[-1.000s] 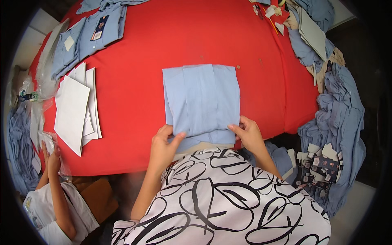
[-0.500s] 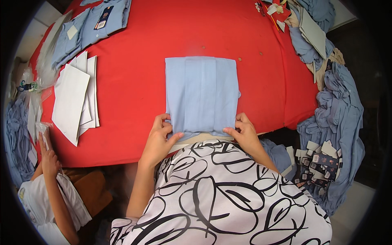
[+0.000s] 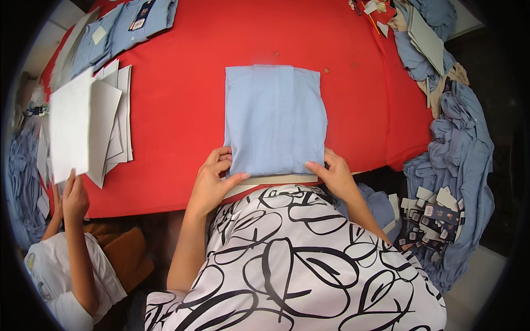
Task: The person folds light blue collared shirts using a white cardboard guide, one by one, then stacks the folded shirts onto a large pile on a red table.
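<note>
Dark tags (image 3: 445, 216) lie right, white sheets (image 3: 106, 113) left.

A broad table (image 3: 182, 110) takes up most of what I can see of the room, its top all bright red, with small brown spots (image 3: 326, 70) across it and a long crease (image 3: 386, 83) down its right side. The light on it is soft and even. At the far left is a pale surface (image 3: 63, 16), wall or floor, I can't tell. Pale floor (image 3: 472, 276) shows low on the right, with darkness above.

one central blue garment (image 3: 276, 121), one red table (image 3: 182, 116), one co-worker (image 3: 52, 270)
</note>
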Available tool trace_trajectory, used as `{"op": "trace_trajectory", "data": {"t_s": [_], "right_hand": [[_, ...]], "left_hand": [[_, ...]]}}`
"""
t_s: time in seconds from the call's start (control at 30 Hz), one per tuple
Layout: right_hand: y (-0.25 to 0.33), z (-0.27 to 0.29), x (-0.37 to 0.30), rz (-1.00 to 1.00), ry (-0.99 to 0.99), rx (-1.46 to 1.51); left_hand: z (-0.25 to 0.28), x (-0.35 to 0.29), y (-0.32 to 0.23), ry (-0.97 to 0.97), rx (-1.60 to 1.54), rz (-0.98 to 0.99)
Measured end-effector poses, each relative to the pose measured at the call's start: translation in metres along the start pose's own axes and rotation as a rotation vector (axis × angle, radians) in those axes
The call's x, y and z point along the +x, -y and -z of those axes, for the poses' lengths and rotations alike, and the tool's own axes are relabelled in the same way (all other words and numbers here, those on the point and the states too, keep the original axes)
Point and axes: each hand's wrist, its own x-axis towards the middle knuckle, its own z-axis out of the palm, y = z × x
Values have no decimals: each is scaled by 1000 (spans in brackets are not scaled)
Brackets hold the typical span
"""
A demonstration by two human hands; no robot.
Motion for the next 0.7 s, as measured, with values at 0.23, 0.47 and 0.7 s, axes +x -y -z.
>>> {"op": "trace_trajectory", "data": {"t_s": [0.23,0.47,0.7], "right_hand": [[11,2,0,29,17,-10],[8,-11,-2,259,-58,-414],[30,-8,-8,171,-184,-451]], "left_hand": [[-7,-3,7,-59,102,-14],[-15,-4,2,-139,181,-55],[-36,-7,-16,-333,717,-617]]}}
